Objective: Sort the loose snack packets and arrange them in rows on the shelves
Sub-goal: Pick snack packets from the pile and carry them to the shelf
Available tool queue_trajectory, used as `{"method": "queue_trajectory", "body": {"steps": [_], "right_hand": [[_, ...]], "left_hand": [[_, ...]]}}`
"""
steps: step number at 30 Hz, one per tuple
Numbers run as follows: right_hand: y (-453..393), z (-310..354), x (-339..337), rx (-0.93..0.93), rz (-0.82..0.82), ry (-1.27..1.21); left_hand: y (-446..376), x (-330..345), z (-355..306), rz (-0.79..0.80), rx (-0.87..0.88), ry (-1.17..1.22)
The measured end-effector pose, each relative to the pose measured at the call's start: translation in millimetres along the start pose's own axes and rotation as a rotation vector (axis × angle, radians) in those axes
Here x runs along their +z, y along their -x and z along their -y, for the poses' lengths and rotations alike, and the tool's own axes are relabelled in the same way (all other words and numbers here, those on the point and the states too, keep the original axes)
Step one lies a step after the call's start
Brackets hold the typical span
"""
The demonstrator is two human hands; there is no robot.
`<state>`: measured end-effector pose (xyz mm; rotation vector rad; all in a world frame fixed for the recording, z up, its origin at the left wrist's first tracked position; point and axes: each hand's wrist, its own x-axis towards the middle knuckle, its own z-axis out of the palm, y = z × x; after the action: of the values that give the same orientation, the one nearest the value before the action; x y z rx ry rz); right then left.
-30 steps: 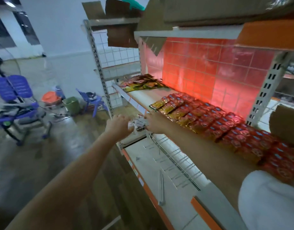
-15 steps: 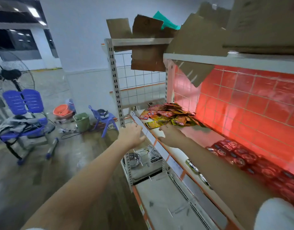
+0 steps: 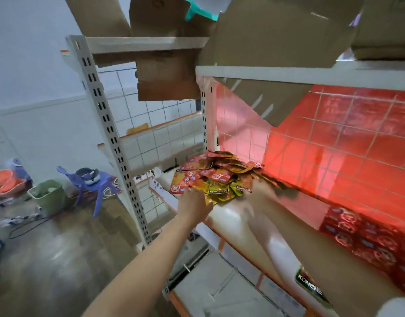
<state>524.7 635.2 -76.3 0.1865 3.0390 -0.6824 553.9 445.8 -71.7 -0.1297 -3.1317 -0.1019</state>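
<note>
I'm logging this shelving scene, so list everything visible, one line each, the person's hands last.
Loose snack packets: a heap, red and yellow, far end of the middle shelf.
Rowed red packets: many, red, same shelf, near right.
White metal shelf: one, glossy, orange-edged.
Brown cardboard boxes: several, top shelf.
Red tiled wall: behind the shelf.
Purple plastic stool: one, floor left.
Green bin: one, floor left.
Orange basin: one, far left.
Left hand: at the heap's front edge.
Right hand: blurred, at the heap's right side.

Obscured: right hand, packet rows, boxes.
Right hand motion-blurred at the packet pile; finger pose unreadable. Red packet rows smeared, cut by right edge. Cardboard boxes cropped at top.
</note>
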Motion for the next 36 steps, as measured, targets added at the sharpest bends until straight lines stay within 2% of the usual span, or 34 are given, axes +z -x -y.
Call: {"method": "queue_trajectory", "body": {"steps": [7,15,18,20,24,28,30,32,36], "right_hand": [[-57.6,2.7,38.1,0.329,-0.081,-0.209],[-56.2,5.3,38.9,0.605,-0.205,-0.471],[-44.5,14.8,33.7,0.611,-0.242,-0.661],[-37.4,16.1,32.1,0.626,-0.236,-0.762],[-15.4,10.0,21.0,0.620,-0.037,-0.712],[11.9,2.6,23.2,0.571,0.089,-0.881],[21.0,3.7,23.8,0.532,0.139,-0.883],[24.8,7.6,20.9,0.493,0.162,-0.905],[28.8,15.9,17.4,0.433,0.095,-0.987]], "left_hand": [[-35.8,25.2,15.3,0.033,0.044,0.120],[-52.8,33.2,25.0,0.061,0.053,0.228],[-53.8,31.7,23.7,0.077,0.046,0.325],[-50.5,29.8,23.6,0.056,0.028,0.292],[-46.2,26.6,26.5,0.052,-0.018,0.182],[-45.0,20.2,24.0,0.143,-0.009,0.204],[-45.3,17.4,22.2,0.185,0.000,0.218],[-47.3,14.2,21.8,0.209,0.018,0.291],[-45.3,8.0,22.6,0.232,0.044,0.553]]}}
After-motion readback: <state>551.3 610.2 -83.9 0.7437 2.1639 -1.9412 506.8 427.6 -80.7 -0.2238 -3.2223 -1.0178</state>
